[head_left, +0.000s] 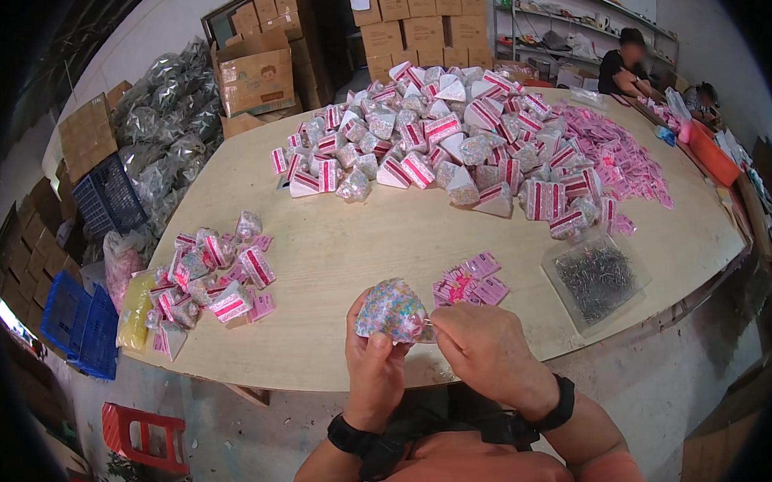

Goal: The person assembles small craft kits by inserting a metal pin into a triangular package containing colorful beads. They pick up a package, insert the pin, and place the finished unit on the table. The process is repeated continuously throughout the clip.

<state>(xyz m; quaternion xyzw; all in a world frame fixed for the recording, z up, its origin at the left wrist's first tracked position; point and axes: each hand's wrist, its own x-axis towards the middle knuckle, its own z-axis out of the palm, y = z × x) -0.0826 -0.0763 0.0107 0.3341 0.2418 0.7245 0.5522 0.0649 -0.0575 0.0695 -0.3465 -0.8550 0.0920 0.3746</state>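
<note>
My left hand (376,371) is closed around a toy cake slice (391,310) covered in multicoloured sprinkles, held above the table's near edge. Beside it my right hand (491,344) pinches a small thin metal piece (427,321) against the slice's pink-tinted right end. What that piece is exactly is too small to tell. Just beyond my hands lies a small fanned pile of pink printed cards (471,280). A clear square tray (587,318) to the right of my right hand holds many small dark metal parts (596,281).
A large heap of cake slices (441,131) covers the far part of the pale table (309,261), with scattered pink cards (616,152) on its right. A smaller group of slices (231,303) lies left. Beyond are cartons (424,28), a red stool (145,434) and a person (627,68).
</note>
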